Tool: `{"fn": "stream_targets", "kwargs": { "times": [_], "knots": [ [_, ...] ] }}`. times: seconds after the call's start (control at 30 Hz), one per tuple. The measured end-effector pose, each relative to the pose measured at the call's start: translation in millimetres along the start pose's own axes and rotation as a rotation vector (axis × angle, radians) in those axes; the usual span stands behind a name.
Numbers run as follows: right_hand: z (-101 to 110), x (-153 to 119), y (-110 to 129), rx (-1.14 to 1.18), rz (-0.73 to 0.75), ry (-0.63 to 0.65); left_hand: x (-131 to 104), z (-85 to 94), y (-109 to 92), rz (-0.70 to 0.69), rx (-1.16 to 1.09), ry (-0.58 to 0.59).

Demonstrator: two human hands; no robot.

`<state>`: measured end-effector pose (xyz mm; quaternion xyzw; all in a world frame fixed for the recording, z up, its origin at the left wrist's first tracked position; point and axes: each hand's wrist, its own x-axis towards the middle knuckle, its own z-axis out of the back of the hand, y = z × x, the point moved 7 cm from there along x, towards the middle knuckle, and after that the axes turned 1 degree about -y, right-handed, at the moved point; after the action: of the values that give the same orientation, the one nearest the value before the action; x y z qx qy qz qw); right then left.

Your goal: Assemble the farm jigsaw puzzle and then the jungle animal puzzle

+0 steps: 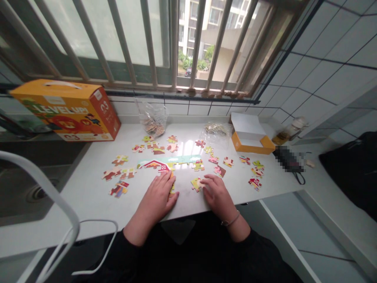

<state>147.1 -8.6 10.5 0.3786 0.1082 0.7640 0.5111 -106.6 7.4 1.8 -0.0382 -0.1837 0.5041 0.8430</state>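
Observation:
My left hand [158,196] lies flat with its fingers stretched out over joined jigsaw pieces, hiding part of them. From under it runs a partly joined strip [153,164] with a red barn roof and pale blue sky along its top. A jigsaw piece with a tractor picture [198,165] sits at the strip's right end. My right hand [216,192] has its fingers bent and closed at the edge of a yellow-green jigsaw piece [196,184], which rests on the counter. Loose jigsaw pieces [119,190] lie on both sides, among them a red barn piece [255,183] far right.
An orange box [67,110] stands at the back left beside a sink [17,196]. Two clear bags, one with brown pieces [153,125], and an open orange-white box [253,146] line the back. A white tube [64,200] curves across the left foreground.

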Motion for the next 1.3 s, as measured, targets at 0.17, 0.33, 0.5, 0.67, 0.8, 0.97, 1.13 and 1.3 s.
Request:
{"fn": "stream_targets", "kwargs": {
  "times": [0.17,0.33,0.5,0.67,0.8,0.97,1.13,1.3],
  "knots": [
    [25.5,3.5,-36.2,-0.175,-0.112,-0.155,-0.6,0.3,-1.4,0.004,-0.001,0.012],
    [49.1,15.1,-93.3,-0.435,-0.258,-0.134,-1.3,-0.2,-1.4,0.008,-0.023,0.004],
    [42.4,21.2,-113.8,-0.519,-0.281,-0.011,-0.6,-1.3,1.4,0.000,-0.050,-0.024],
    [48.3,18.8,-106.5,-0.458,-0.236,-0.090,0.9,-1.8,1.5,-0.003,-0.036,-0.010],
    [56.7,17.5,-106.0,-0.494,-0.290,-0.168,1.3,0.1,0.9,-0.001,-0.023,-0.012],
    [55.5,18.4,-107.0,-0.472,-0.325,-0.165,1.7,0.4,-0.2,-0.014,0.007,0.000],
    [60.9,5.9,-101.0,-0.534,-0.387,-0.165,1.5,-1.8,1.1,-0.005,-0.002,0.015],
    [57.8,-22.7,-70.8,-0.513,-0.300,-0.137,0.3,-1.2,1.2,-0.012,-0.026,-0.018]
  ]
}}
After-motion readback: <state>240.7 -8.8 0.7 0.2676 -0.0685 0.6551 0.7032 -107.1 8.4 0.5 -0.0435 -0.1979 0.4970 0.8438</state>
